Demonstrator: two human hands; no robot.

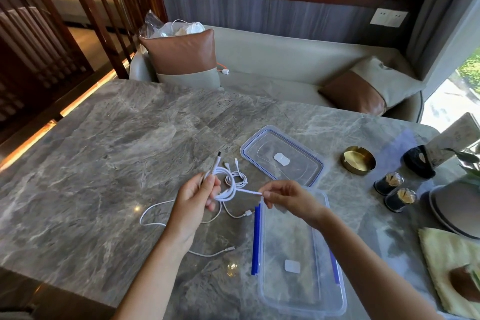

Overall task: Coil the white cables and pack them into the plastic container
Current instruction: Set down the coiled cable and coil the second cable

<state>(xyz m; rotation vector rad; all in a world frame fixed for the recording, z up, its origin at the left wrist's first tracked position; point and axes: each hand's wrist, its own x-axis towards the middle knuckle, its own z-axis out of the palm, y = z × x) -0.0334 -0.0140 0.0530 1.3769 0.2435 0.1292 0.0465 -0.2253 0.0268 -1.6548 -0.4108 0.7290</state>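
Both bare hands raised at centre frame, each pinching shut.

Left hand (pixel 196 196), forearm running down to 7 o'clock, has fingers curled closed, thumb uppermost. Right hand (pixel 284 199), forearm running to 5 o'clock, presses thumb and fingertips (pixel 266 194) together, pointing toward 9 o'clock.

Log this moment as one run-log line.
left hand: holds coiled white cable | right hand: pinches white tie | plastic container: empty, lid off

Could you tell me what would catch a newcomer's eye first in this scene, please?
Centre frame, the left hand grips a coiled white cable while the right hand pinches a white tie stretched from it, above the marble table. Just below the right hand sits the clear, empty plastic container, its lid lying apart behind it.
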